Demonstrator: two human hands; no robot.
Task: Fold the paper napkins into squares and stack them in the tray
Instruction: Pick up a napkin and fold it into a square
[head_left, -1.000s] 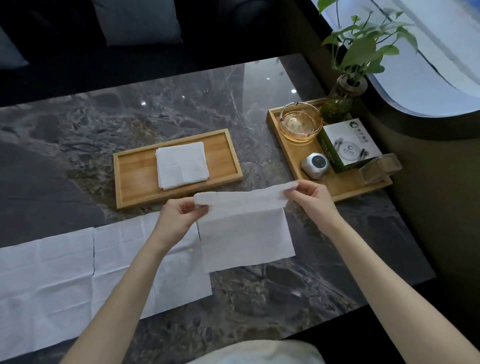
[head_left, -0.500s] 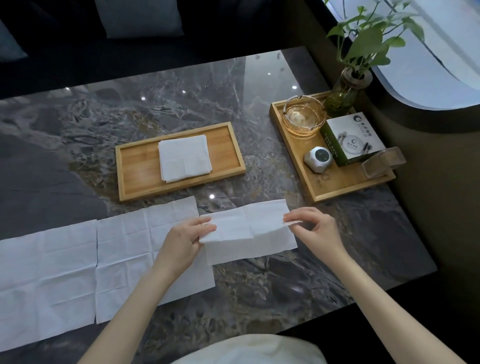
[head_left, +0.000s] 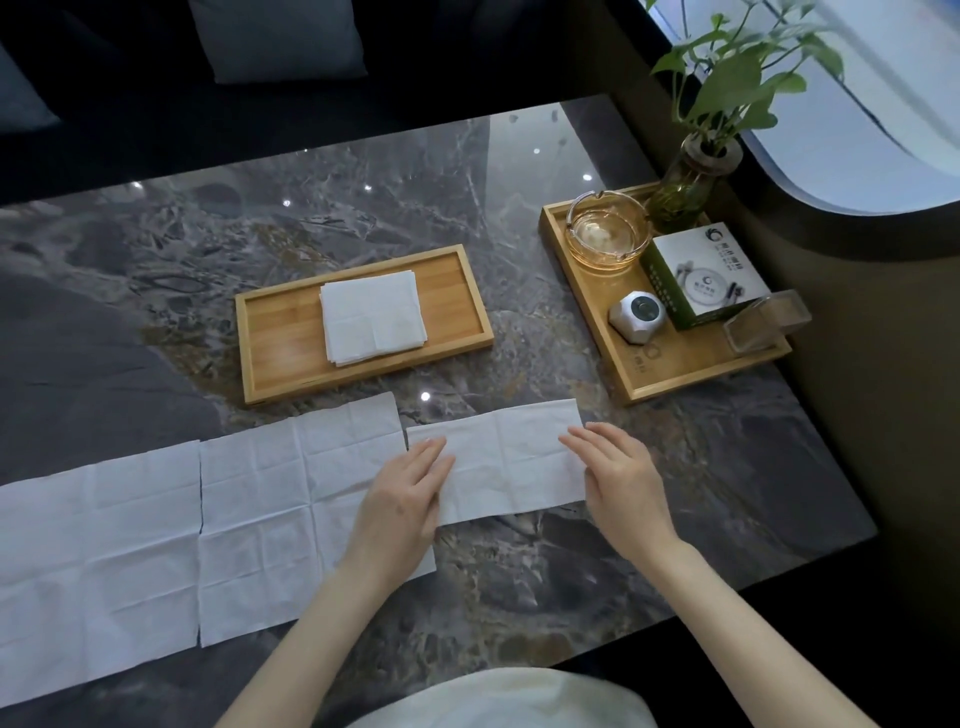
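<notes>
A white paper napkin folded in half (head_left: 504, 460) lies flat on the marble table as a long rectangle. My left hand (head_left: 402, 501) rests palm down on its left end, fingers spread. At the right end, my right hand (head_left: 621, 480) presses flat in the same way. Two unfolded napkins lie to the left, one (head_left: 291, 514) beside my left hand and one (head_left: 93, 571) at the left edge. Behind them stands a wooden tray (head_left: 270, 338) holding a small stack of folded square napkins (head_left: 371, 314).
A second wooden tray (head_left: 670, 364) at the right carries a glass ashtray (head_left: 605, 234), a small white device (head_left: 636, 317), a green and white box (head_left: 701, 275) and a clear holder (head_left: 766, 319). A potted plant (head_left: 691, 176) stands behind it. The table edge runs close to my body.
The napkin was held up by its top corners, then folded down in half onto the table. Both hands have let go of the edge and now lie flat on the folded napkin.
</notes>
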